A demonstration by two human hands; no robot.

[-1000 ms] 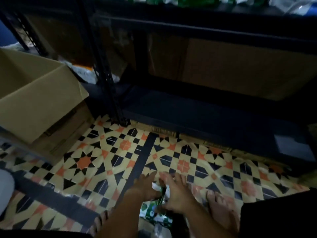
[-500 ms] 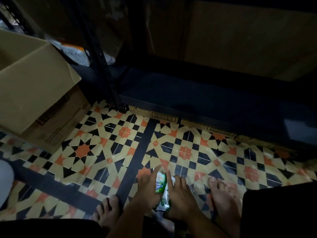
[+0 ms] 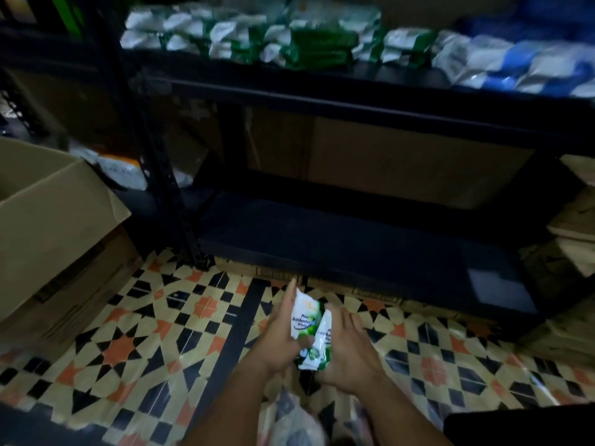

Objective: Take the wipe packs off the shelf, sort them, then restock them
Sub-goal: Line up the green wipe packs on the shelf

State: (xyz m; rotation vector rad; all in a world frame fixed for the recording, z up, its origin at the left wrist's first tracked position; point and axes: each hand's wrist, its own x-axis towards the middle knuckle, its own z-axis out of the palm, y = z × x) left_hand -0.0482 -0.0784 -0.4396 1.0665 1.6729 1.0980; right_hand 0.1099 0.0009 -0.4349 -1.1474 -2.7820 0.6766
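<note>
Two green-and-white wipe packs (image 3: 307, 329) stand upright, pressed between my two hands above the patterned floor. My left hand (image 3: 279, 338) holds the left pack, labelled antibacterial wipes, with its thumb curled onto the front. My right hand (image 3: 349, 349) cups the right pack from the other side. On the upper shelf (image 3: 322, 88) lie several green-and-white wipe packs (image 3: 244, 37), and several blue-and-white wipe packs (image 3: 531, 69) lie at its right end. The bottom shelf board (image 3: 354, 249) is dark and bare apart from a pale patch at the right.
An open cardboard box (image 3: 48, 226) stands at the left beside the black rack post (image 3: 161, 175). Stacked cardboard (image 3: 576, 226) sits at the right. A clear plastic bag (image 3: 293, 423) lies on the floor under my forearms. Brown cardboard backs the rack.
Both hands have lifted the two packs off the floor and forward toward the rack. My view has tilted up, bringing the stocked upper shelf into sight.
</note>
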